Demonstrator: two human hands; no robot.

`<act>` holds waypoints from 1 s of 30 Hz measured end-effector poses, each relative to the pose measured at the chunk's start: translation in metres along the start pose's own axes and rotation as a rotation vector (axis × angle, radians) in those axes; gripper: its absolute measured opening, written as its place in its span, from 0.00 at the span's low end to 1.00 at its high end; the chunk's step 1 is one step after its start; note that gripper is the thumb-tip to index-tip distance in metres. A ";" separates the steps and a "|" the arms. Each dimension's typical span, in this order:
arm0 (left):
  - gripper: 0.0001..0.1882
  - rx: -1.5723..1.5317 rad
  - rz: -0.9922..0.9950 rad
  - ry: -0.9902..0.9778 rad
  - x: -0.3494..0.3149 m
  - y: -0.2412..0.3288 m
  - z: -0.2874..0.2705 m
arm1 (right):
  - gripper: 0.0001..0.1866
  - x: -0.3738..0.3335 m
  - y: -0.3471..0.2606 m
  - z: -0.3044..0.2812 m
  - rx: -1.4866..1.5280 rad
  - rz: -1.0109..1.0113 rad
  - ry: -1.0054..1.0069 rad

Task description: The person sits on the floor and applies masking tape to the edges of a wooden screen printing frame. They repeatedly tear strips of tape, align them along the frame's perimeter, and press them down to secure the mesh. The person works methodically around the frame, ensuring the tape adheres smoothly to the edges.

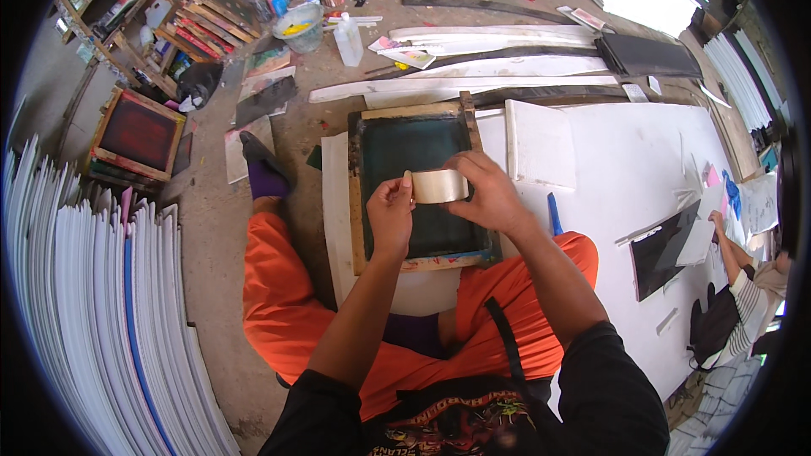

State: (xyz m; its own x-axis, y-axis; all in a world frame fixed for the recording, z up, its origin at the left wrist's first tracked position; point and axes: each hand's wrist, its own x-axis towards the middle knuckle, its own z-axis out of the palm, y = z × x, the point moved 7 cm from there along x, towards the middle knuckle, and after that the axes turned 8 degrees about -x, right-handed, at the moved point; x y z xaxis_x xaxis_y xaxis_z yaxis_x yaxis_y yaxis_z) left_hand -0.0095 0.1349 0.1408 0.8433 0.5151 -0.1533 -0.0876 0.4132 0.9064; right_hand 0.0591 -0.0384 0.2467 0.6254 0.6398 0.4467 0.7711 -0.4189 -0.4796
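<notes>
A wide roll of cream-coloured, glossy adhesive tape (440, 188) is held between the person's 2 bare hands, above a rectangular wooden frame with a dark teal mesh panel (410, 142). The roll lies on its side, its broad outer band facing the wearer, just right of the left hand (391, 215) and just left of the right hand (490, 192).

The left hand is nearly closed, its raised thumb and bent fingers pinching the left end of the roll. The right hand is partly curled, with its fingers over the top and right end of the roll; how its thumb sits against the tape is hard to make out. Both hands are over the mesh, and whether either touches it cannot be told.

The frame lies flat between the person's 2 bent legs in bright orange trousers (291, 287), partly on a large white sheet (638, 148). To its right, near the top, is a thick white rectangular slab (541, 145). A slim blue plastic-looking tool (554, 214) stands out beside the right knee. Beyond the frame are a translucent white plastic bottle (347, 40) and a round grey bucket (308, 44) with something yellow inside.
</notes>
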 end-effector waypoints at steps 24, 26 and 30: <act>0.11 -0.187 -0.340 -0.038 0.007 -0.020 -0.037 | 0.29 -0.028 0.053 0.013 0.162 0.081 -0.109; 0.11 -0.072 -0.313 -0.061 0.007 -0.015 -0.037 | 0.28 -0.029 0.055 0.016 0.186 0.079 -0.134; 0.11 0.057 -0.298 -0.076 0.010 -0.015 -0.044 | 0.29 -0.036 0.059 0.025 0.090 0.030 -0.222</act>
State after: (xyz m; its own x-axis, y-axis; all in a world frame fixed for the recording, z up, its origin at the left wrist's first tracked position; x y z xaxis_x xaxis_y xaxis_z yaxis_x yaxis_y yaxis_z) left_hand -0.0230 0.1674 0.1086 0.8651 0.3190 -0.3871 0.1970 0.4938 0.8470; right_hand 0.0795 -0.0699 0.1834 0.5983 0.7582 0.2592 0.7326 -0.3866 -0.5602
